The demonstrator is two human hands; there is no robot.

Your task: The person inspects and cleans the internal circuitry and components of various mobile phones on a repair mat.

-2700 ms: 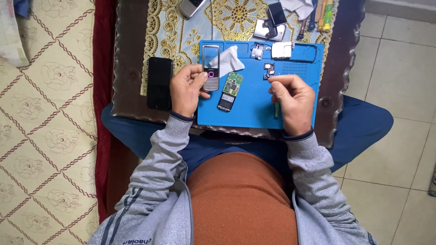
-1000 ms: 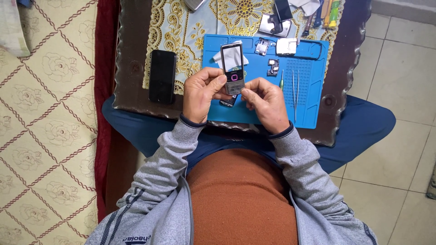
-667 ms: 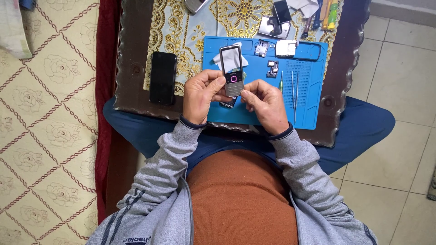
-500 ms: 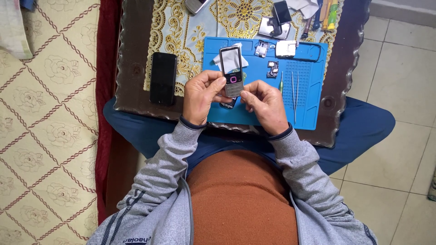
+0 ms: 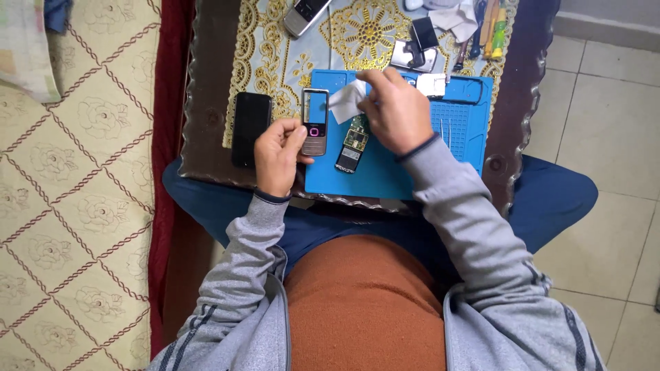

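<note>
My left hand (image 5: 278,154) holds a silver phone front housing (image 5: 315,122) with an empty screen window, at the left edge of the blue work mat (image 5: 385,175). My right hand (image 5: 392,110) is over the mat's middle, its fingers pinching a white cloth or wipe (image 5: 346,102). A green circuit board with a small dark screen (image 5: 352,145) lies on the mat just below the right hand's fingers.
A black smartphone (image 5: 249,128) lies on the dark wooden tray left of the mat. A silver phone (image 5: 306,15), small phone parts (image 5: 414,45), a white part (image 5: 432,84), tweezers (image 5: 448,134) and several tools (image 5: 489,27) sit at the back.
My right hand let go of the housing and moved up to the white cloth. My left hand lowered the housing to the mat's left edge. The circuit board is now uncovered.
</note>
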